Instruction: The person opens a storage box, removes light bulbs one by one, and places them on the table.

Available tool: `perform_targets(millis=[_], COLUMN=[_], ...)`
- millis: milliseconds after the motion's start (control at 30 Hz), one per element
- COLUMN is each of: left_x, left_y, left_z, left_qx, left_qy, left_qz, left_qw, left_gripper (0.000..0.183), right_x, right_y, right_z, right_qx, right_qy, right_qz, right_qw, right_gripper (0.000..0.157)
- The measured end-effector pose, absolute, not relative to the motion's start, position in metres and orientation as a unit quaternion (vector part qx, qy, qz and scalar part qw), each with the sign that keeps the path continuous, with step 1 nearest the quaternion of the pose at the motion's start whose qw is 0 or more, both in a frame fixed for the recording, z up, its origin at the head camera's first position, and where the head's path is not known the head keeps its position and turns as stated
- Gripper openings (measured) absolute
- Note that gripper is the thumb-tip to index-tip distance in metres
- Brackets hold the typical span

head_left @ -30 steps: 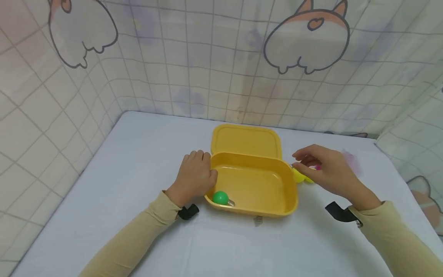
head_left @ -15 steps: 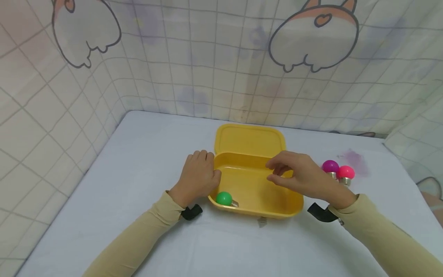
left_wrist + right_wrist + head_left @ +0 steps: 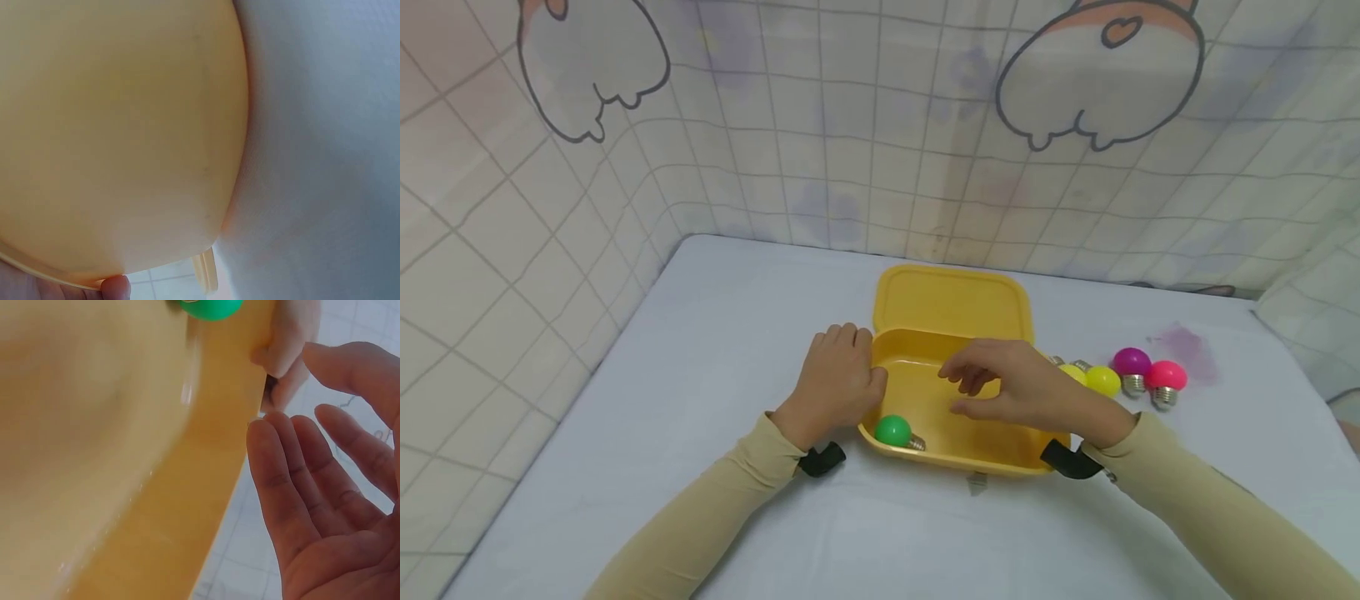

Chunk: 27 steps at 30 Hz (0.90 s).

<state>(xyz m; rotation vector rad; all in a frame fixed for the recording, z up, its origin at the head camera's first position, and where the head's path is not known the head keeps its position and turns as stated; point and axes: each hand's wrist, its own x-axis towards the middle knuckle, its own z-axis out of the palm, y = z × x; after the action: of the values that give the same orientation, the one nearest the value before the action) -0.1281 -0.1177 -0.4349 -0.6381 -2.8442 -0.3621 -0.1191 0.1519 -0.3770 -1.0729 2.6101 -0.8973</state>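
A yellow plastic box [image 3: 962,460] lies with its lid [image 3: 953,300] folded back behind it. My left hand [image 3: 837,383] grips the left rim, thumb on the inside; in the left wrist view its fingertips [image 3: 115,287] show at the rim of the wall. Inside, at the front left corner, rests a green light bulb [image 3: 892,431] with a metal screw base. Over the box hovers my right hand [image 3: 1011,387], fingers loosely bent and thumb apart. The right wrist view shows nothing between its fingers [image 3: 269,469], with the green bulb [image 3: 211,305] at the top.
To the right of the box sit two yellow bulbs [image 3: 1103,381], partly behind my right forearm, then a purple bulb [image 3: 1131,362] and a pink bulb [image 3: 1167,375]. The white table [image 3: 760,283] meets a grid-patterned curtain [image 3: 850,167] at the back.
My right hand has moved left, from above the yellow bulbs to over the box, uncovering the bulbs on the right. The left hand keeps its hold on the rim. The head view has shifted slightly.
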Motion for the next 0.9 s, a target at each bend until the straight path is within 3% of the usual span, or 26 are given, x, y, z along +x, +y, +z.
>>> perform_targets(millis=[600, 900], left_x=[-0.127, -0.125], left_y=[-0.118, -0.12], left_z=[-0.436, -0.434], left_qx=[-0.22, -0.227], left_qy=[-0.961, -0.959], left_qz=[-0.124, -0.116], left_qw=[0.114, 0.126], left_gripper=[0.016, 0.015], right_x=[-0.136, -0.137], right_y=[0.121, 0.109], right_z=[-0.39, -0.404], right_qx=[-0.414, -0.415], right_qy=[0.839, 0.807], right_qz=[-0.286, -0.324], right_qw=[0.207, 0.268], right_gripper=[0.037, 0.05])
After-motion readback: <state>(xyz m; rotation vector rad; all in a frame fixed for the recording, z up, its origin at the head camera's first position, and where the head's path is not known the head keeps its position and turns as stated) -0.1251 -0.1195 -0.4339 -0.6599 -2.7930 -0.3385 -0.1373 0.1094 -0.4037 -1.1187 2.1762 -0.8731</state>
